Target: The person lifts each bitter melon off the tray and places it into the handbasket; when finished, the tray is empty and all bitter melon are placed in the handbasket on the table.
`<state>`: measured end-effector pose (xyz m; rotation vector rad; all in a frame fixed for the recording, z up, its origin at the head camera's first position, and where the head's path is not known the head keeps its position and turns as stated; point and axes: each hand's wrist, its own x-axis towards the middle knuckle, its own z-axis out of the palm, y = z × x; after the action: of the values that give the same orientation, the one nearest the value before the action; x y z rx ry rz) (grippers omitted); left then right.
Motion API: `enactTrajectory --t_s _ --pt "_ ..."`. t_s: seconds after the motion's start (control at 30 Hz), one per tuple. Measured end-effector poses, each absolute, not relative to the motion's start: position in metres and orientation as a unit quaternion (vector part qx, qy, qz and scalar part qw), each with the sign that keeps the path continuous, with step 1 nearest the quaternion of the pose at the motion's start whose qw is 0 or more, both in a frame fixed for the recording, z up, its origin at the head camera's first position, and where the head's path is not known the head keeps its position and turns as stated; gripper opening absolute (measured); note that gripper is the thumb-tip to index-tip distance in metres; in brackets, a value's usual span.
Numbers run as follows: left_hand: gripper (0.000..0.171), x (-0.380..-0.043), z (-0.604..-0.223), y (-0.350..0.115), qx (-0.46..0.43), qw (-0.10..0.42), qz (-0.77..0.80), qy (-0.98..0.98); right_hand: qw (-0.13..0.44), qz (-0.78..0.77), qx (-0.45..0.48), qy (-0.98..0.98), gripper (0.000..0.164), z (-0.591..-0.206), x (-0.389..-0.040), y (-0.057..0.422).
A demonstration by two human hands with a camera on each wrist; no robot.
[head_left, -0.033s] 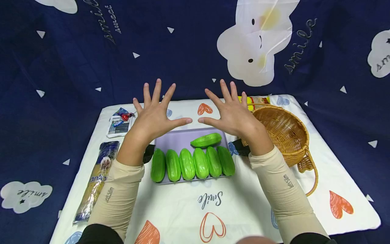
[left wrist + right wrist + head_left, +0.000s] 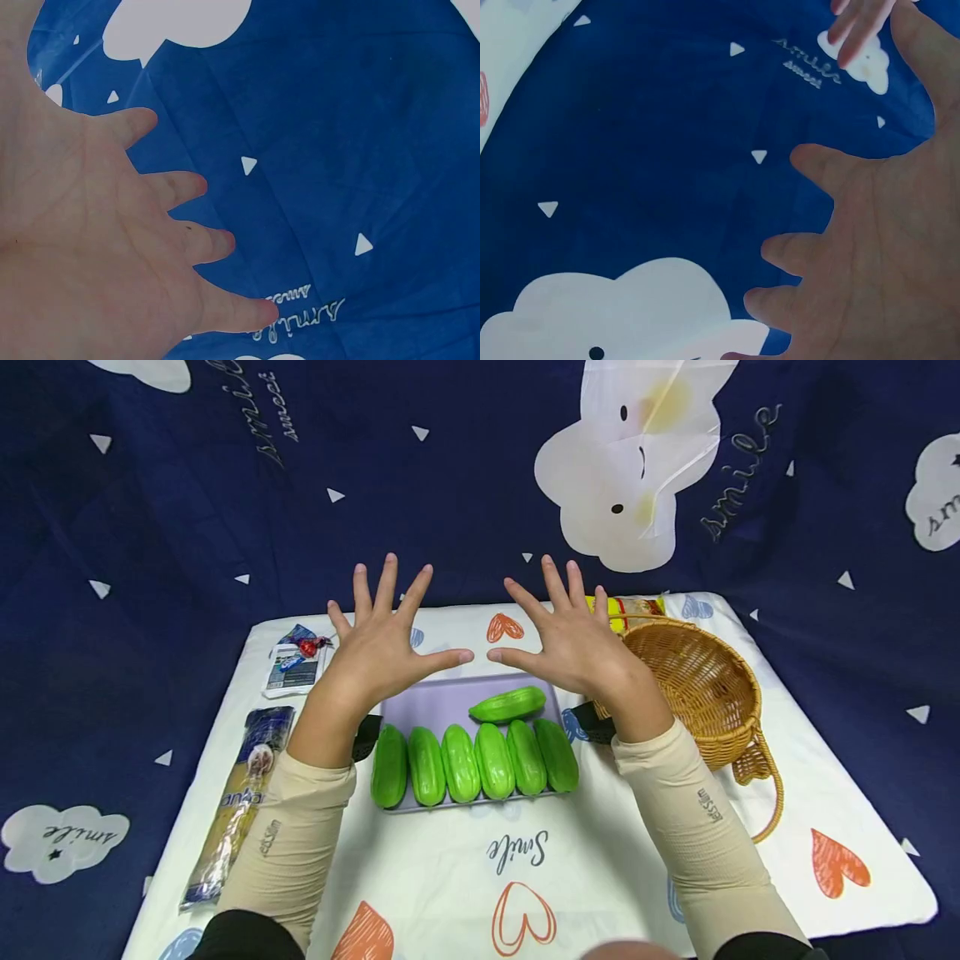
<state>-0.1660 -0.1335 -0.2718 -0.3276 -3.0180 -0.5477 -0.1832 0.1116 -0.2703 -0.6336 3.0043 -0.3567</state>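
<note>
Both hands are held up in the head view with fingers spread and nothing in them. The left hand [image 2: 382,647] is above the far left part of a lilac tray [image 2: 423,703], its thumb pointing inward. Mirroring it, the right hand [image 2: 576,643] is over the tray's far right, the two thumb tips a short gap apart. On the tray, several green cucumbers [image 2: 461,763] lie side by side along the near edge. One more cucumber [image 2: 507,704] lies crosswise behind them. The left wrist view shows the bare left palm [image 2: 90,232]; the right wrist view, the right palm [image 2: 877,255].
A wicker basket [image 2: 693,681] stands right of the tray, partly behind the right forearm. Behind it is a yellow packet [image 2: 626,610]. At left lie a long clear-and-blue package [image 2: 238,806] and small packets [image 2: 294,667]. A dark blue cloth [image 2: 450,468] hangs behind the table.
</note>
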Motion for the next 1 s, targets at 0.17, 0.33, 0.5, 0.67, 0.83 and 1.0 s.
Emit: enactTrajectory --t_s 0.17,0.33,0.5,0.67,0.83,1.0 --pt "0.109 -0.164 -0.270 -0.133 -0.105 0.029 -0.180 -0.978 0.024 -0.111 -0.205 0.972 0.089 -0.269 -0.181 0.109" --pt "0.103 -0.160 -0.274 -0.140 -0.094 0.036 -0.213 -0.972 -0.002 -0.138 -0.210 0.968 0.081 -0.274 -0.173 0.112" --pt "0.079 -0.147 -0.300 -0.174 -0.047 0.069 -0.288 -0.954 -0.026 -0.229 -0.210 0.950 0.066 -0.302 -0.151 0.125" --pt "0.053 -0.119 -0.355 -0.219 0.041 0.038 -0.318 -0.946 -0.018 -0.293 -0.170 0.941 0.056 -0.352 -0.120 0.144" --pt "0.046 -0.094 -0.410 -0.239 0.096 -0.049 -0.345 -0.933 -0.006 -0.317 -0.137 0.938 0.052 -0.383 -0.098 0.157" --pt "0.045 -0.080 -0.442 -0.237 0.098 -0.089 -0.380 -0.916 -0.008 -0.327 -0.131 0.936 0.054 -0.393 -0.092 0.162"
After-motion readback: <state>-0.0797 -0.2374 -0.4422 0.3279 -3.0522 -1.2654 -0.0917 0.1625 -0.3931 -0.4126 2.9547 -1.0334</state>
